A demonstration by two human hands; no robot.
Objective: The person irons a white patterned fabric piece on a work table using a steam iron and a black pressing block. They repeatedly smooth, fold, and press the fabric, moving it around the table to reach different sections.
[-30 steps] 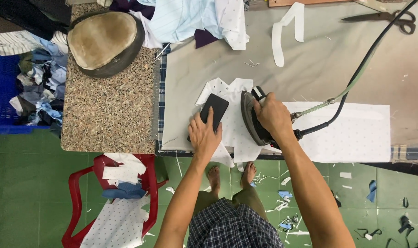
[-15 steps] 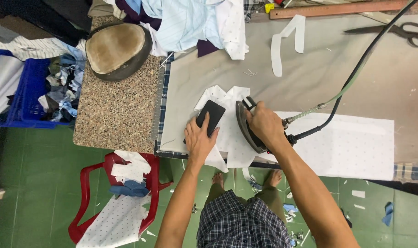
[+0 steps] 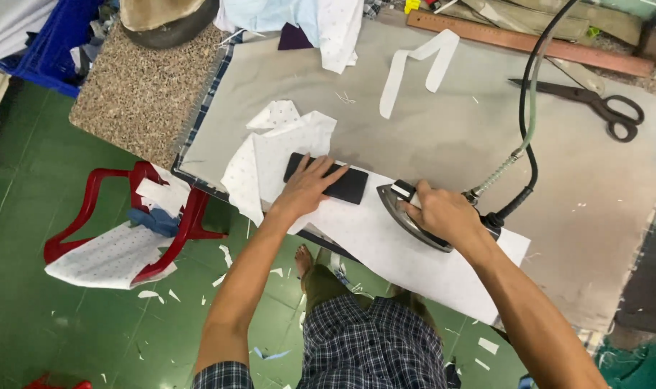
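Pressing dotted white fabric on the grey padded table [image 3: 443, 137].
Our left hand [image 3: 304, 189] lies flat, fingers spread, on a black rectangular block [image 3: 342, 184] atop the white dotted cloth [image 3: 385, 241]; our right hand [image 3: 443, 214] grips the steam iron [image 3: 407, 212] just beside it.

Green tiled floor [image 3: 69, 216], red plastic chair [image 3: 126, 216], speckled stone counter [image 3: 133, 94].

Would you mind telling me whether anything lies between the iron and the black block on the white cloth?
Nothing visible does. The right hand grips the iron, whose tip points at the black block under the left hand. Only a short stretch of bare white cloth separates them.
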